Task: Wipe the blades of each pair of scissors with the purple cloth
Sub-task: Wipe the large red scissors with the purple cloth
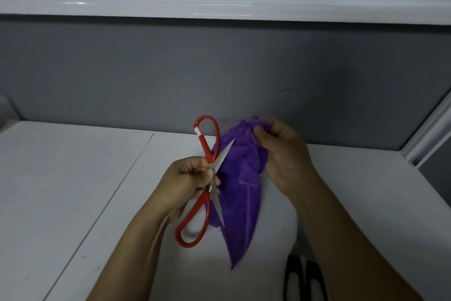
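Observation:
My left hand (189,178) grips a pair of red-handled scissors (203,147) near the pivot. They are spread wide open above the white table: one steel blade points up and right, the other down, and each of the two red loops sticks out opposite its blade. My right hand (280,151) holds the bunched purple cloth (241,193) just right of the blades. The cloth hangs down behind them, its tail reaching the table. A second pair with black handles (296,281) lies at the lower right, partly hidden by my right forearm.
The white table (73,190) has a seam running diagonally on its left half. A grey partition wall (219,76) with a white rail (219,0) stands right behind it. A white frame post (429,134) marks the right edge.

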